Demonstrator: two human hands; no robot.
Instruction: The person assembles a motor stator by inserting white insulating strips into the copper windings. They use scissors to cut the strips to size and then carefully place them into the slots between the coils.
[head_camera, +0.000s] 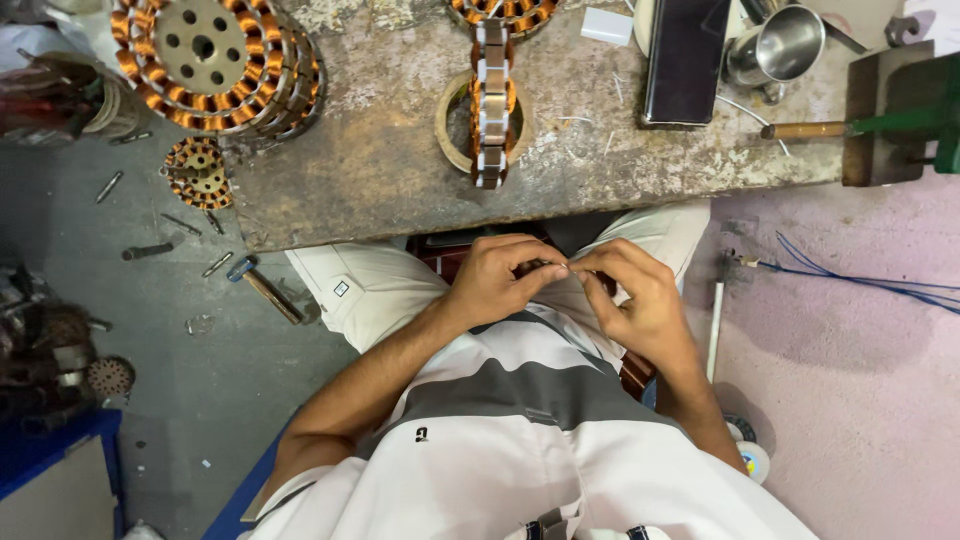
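fingertips of both hands meet over the lap, just below the near edge of the worktop (400, 190). the left hand (495, 280) and the right hand (640, 300) are curled narrow, thumbs and forefingers pinched together on something small and thin at the point where they touch; it is too small to make out, perhaps a bit of wire or sleeve. so the work in hand sits between the fingers, off the worktop, over the white trousers.

judging by how things lie, the fine finger work looks to be at a middle stage: one stator (490, 100) stands on edge on the worktop straight ahead of the hands, inside a pale ring, its copper coils wound all round as far as shows. a stack of wound stators (215, 60) lies at the far left corner of the worktop, which suggests several are already wound. a smaller wound core (197, 172) lies on the floor just left of the worktop, with loose bolts and a hammer (265, 290) near it.

to the right on the worktop are a dark flat case (685, 60), a steel cup (785, 45) and a green tool with a wooden handle (830, 130). blue wire (860, 280) trails on the floor right of the worktop. what is left to do with the upright stator i cannot tell.
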